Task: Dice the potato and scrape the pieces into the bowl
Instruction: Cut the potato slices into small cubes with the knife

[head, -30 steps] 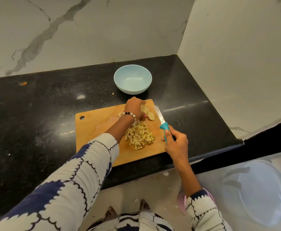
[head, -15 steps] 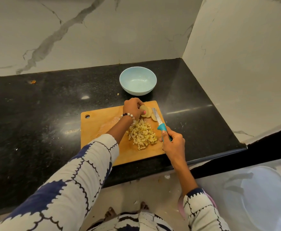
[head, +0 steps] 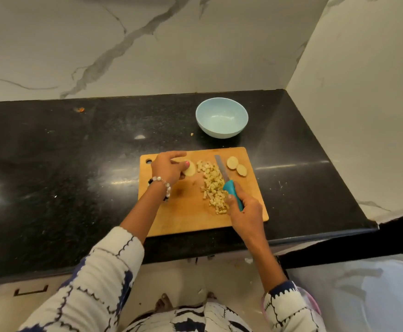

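Observation:
A wooden cutting board (head: pixel 186 219) lies on the black counter. A heap of small potato dice (head: pixel 213 185) sits at its middle. My left hand (head: pixel 168 167) pinches a potato slice (head: pixel 190 169) left of the heap. My right hand (head: pixel 246 212) grips the teal handle of a knife (head: pixel 226 182), whose blade lies along the heap's right side. Two more potato slices (head: pixel 236 166) lie near the board's far right corner. A pale blue bowl (head: pixel 221 117) stands empty beyond the board.
The black counter (head: pixel 64 176) ends in a marble wall behind and a marble side wall (head: pixel 363 104) on the right. A small orange scrap (head: pixel 79 109) lies far left by the wall. A tiny potato bit (head: pixel 192 134) lies left of the bowl.
My left hand carried one slice from the board's far right to the left of the heap. The knife moved in against the heap's right side. The camera view shifted.

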`<state>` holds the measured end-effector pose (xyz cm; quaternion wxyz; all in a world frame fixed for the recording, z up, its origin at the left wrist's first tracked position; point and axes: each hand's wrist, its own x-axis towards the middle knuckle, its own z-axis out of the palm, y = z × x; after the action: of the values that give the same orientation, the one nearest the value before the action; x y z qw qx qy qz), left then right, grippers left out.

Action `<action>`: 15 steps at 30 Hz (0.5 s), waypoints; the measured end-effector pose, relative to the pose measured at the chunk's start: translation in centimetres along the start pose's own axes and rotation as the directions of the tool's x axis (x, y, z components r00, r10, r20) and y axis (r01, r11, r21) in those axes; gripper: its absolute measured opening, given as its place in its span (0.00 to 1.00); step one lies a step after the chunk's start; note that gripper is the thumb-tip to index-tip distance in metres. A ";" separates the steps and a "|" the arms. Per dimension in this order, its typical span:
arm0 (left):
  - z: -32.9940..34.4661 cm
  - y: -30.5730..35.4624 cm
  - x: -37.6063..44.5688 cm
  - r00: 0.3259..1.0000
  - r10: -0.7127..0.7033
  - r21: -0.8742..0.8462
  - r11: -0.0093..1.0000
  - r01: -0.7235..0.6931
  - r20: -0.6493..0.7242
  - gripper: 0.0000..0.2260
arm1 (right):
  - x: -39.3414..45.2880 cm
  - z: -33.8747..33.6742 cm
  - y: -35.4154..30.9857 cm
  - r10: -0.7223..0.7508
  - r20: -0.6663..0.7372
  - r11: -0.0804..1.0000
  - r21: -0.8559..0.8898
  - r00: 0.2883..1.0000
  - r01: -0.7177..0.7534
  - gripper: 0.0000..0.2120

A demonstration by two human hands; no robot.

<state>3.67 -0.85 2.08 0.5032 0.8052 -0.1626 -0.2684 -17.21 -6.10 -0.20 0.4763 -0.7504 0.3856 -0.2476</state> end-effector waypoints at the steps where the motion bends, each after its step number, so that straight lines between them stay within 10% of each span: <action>1: -0.6 -1.0 -0.4 1.000 -0.004 0.027 1.000 0.005 -0.018 0.14 | -0.3 0.6 -0.2 -0.017 0.043 1.000 -0.024 0.999 0.018 0.21; 8: -2.3 -4.4 -1.2 0.989 0.122 0.545 0.826 -0.145 0.078 0.27 | -2.1 5.4 -1.9 -0.165 0.209 0.948 -0.237 0.964 0.214 0.22; 15: -2.4 -4.9 -0.2 0.963 0.208 0.674 0.689 -0.267 0.170 0.27 | -2.4 7.9 -2.5 -0.168 0.227 0.875 -0.413 0.959 0.251 0.22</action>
<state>4.91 3.13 -1.39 0.1899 0.8950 -0.3736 -0.1529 -11.93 0.56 -1.31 0.2994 -0.8952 0.3016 -0.1345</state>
